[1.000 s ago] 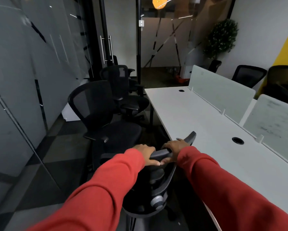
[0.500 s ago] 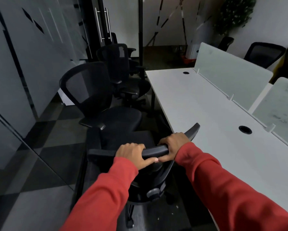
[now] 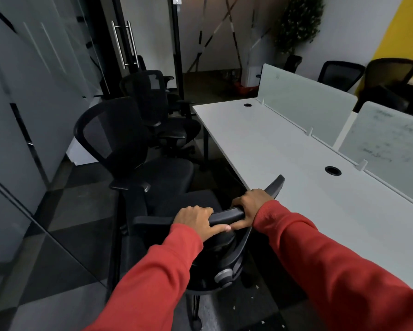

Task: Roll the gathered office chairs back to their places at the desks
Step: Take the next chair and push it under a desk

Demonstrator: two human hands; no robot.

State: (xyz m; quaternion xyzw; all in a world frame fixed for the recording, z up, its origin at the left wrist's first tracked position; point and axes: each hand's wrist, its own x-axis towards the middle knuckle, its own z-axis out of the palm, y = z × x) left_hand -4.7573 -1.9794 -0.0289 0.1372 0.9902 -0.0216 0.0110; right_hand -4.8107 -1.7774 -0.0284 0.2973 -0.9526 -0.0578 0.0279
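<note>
Head view, hands: left hand [image 3: 196,219] and right hand [image 3: 251,204] sit side by side, fingers [image 3: 200,210] curled over the top rail, thumbs underneath.
Held chair: black plastic-backed office chair [image 3: 227,215], just ahead of and below both hands; rail runs left-right, its right tip near the long white tabletop [image 3: 284,163].
Nearer hand: the right, tabletop side.
Coming move: likely a turn rightward, seat under the tabletop.
Ahead: black mesh-backed chair [image 3: 119,132] close in front.

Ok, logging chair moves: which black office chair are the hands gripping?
The nearest chair, beside the white desk: left hand and right hand grip its backrest; the others stand untouched.
</note>
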